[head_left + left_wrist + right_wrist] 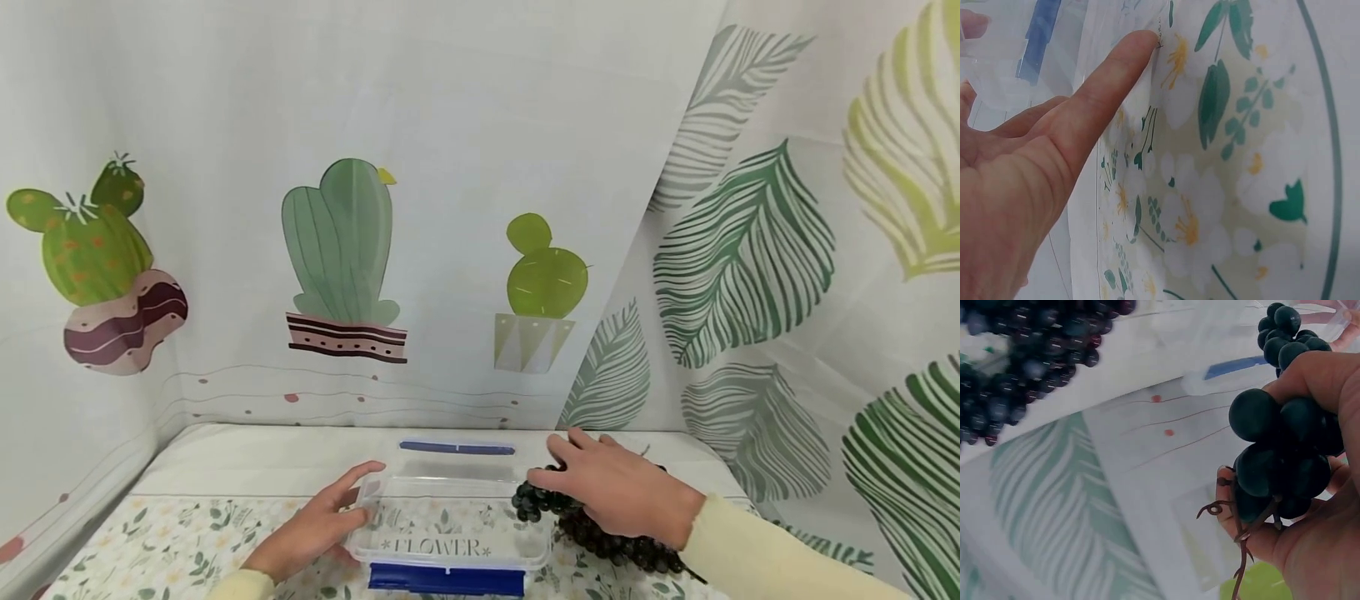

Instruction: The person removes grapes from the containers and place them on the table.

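Observation:
A clear plastic box (450, 550) with a blue latch (446, 579) along its front and another blue strip (457, 450) at the back stands on the table. My left hand (322, 521) is at the box's left side, its fingers spread and touching the rim. In the left wrist view the thumb (1107, 81) stretches out straight. My right hand (622, 487) grips a bunch of dark green-black grapes (1260, 469) with a brown curly stem, above the box's right edge. Below that hand lies a second bunch of dark purple grapes (622, 548), partly hidden by it.
A floral cloth (172, 537) covers the front of the table, with a plain white strip (285, 458) behind it. A white curtain (450, 108) printed with cacti and leaves hangs at the back and right. Lettering reading FLOWER shows at the box's front.

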The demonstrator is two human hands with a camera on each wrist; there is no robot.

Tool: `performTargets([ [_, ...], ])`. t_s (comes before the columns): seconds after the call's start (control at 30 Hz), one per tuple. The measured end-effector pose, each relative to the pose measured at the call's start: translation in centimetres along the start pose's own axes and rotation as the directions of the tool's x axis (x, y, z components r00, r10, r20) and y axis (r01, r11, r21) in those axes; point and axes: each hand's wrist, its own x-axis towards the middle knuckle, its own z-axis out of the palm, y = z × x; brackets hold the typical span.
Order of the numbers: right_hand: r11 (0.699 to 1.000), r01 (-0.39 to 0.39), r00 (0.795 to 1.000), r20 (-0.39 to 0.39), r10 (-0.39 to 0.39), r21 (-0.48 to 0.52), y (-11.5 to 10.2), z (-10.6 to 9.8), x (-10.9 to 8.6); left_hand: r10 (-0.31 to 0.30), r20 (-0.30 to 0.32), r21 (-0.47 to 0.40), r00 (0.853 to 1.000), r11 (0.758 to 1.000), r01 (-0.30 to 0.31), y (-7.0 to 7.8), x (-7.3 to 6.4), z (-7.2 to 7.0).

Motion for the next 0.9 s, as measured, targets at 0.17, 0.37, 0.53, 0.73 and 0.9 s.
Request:
performTargets([
  [0.17, 0.992, -0.062, 0.998, 0.014, 0.061, 0.109, 0.3, 0.6, -2.4, -0.005, 0.000, 0.006, 1.000, 1.000, 0.005, 0.1, 0.1, 0.0],
  [0.37, 0.965, -0.091, 0.995, -0.025, 0.100, 0.248, 0.4, 2.2, -5.2, -0.020, -0.014, 0.015, 1.000, 1.000, 0.020, 0.0, 0.2, 0.0],
  [0.53, 0.892, -0.106, 0.993, -0.005, 0.120, 0.439, 0.6, 4.8, -7.6, -0.015, -0.021, 0.017, 1.000, 1.000, 0.015, -0.3, 0.2, -0.1],
  [0.73, 0.867, 0.029, 0.974, -0.208, 0.087, 0.498, -0.8, 10.4, -9.1, -0.013, -0.019, 0.016, 1.000, 1.000, 0.013, -0.3, 0.1, -0.1],
  [0.9, 0.937, 0.051, 0.925, -0.369, 0.086, 0.346, -2.4, 13.8, -9.3, -0.004, -0.004, 0.010, 1.000, 1.000, 0.004, 0.0, 0.0, 0.1],
])
